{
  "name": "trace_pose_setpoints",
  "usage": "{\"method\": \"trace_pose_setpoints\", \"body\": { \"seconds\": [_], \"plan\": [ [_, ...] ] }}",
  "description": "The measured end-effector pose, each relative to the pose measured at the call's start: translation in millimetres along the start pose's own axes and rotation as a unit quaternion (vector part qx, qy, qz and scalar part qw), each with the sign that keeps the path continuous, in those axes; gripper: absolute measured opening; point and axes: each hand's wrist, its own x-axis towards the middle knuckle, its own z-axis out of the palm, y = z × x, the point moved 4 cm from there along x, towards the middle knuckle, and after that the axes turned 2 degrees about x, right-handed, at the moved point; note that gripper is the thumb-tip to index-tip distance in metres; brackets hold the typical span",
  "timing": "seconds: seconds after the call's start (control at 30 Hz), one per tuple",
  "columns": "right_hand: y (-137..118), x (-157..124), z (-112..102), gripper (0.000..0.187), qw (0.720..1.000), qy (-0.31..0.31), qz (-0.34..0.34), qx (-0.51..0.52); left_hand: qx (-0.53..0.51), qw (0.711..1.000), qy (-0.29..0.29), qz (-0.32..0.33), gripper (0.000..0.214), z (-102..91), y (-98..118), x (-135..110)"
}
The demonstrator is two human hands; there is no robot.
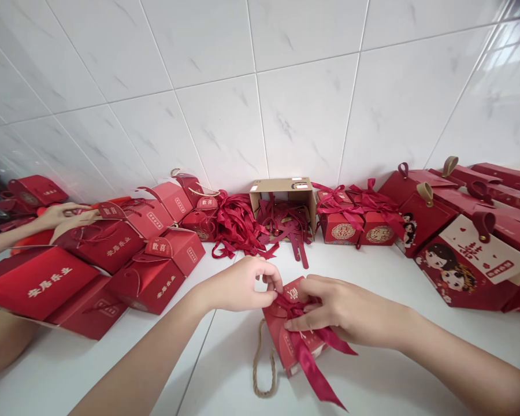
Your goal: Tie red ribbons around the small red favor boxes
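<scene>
A small red gift box [281, 341] lies tilted on the white tabletop before me, a rope handle [255, 381] looping out at its left. Dark red satin ribbon [309, 370] is tied over it, with two tails hanging toward me. My left hand [247, 286] pinches the ribbon at the box's upper left edge, thumb against forefinger. From the right, my right hand [342, 309] closes over the ribbon at the middle of the box, its thumb and fingers partly hiding the knot.
Behind stand a pile of loose ribbons [240, 222], an open cardboard box [281, 185] of red straps [286, 222], and ribboned boxes [342, 228]. Red boxes [156, 283] crowd the left, where another person's hands [65, 216] work. Larger handled boxes [455, 266] fill the right. A tiled wall [216, 115] rises behind.
</scene>
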Motion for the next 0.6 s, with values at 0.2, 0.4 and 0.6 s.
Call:
{"method": "trace_pose_setpoints", "body": {
  "seconds": [0.2,0.4,0.6],
  "plan": [
    [4,-1,3,0.044,0.999,0.000,0.006,0.031,-0.015,0.997,-0.061,0.037,0.008,13.8,-6,-2],
    [9,-1,2,0.042,0.995,0.004,-0.005,0.097,-0.075,0.994,-0.043,0.071,0.013,19.9,-9,-5],
    [15,-4,5,0.040,0.993,-0.010,-0.026,0.116,0.012,0.997,0.054,0.051,0.020,12.4,-10,-2]
  ]
}}
